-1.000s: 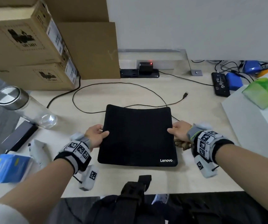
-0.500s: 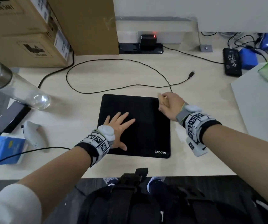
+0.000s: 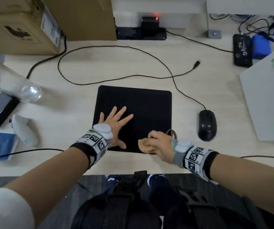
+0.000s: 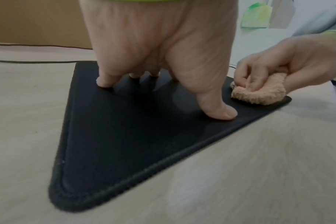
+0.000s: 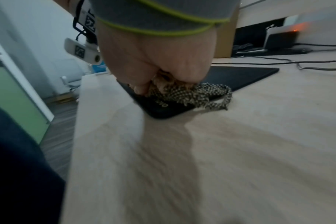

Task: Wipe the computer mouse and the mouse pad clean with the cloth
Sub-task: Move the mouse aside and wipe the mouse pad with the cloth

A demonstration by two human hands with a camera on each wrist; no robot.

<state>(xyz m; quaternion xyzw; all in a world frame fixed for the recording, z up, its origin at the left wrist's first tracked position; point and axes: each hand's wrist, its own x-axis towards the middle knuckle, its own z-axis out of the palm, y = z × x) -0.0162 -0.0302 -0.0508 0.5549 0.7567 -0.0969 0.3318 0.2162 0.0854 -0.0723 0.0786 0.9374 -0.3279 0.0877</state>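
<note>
The black mouse pad lies flat on the light wooden desk. My left hand presses on its near left part with fingers spread and straight. My right hand grips a bunched tan cloth and holds it down on the pad's near right corner. A patterned edge of the cloth hangs off the pad. The black wired mouse sits on the desk to the right of the pad, untouched.
The mouse cable loops behind the pad. Cardboard boxes stand at the back left, with a glass bottle and a white controller on the left. A grey laptop lies right; a power strip sits at the back.
My right hand has dragged the cloth from the pad's far right corner down to its near right corner. My left hand stays pressed on the pad.
</note>
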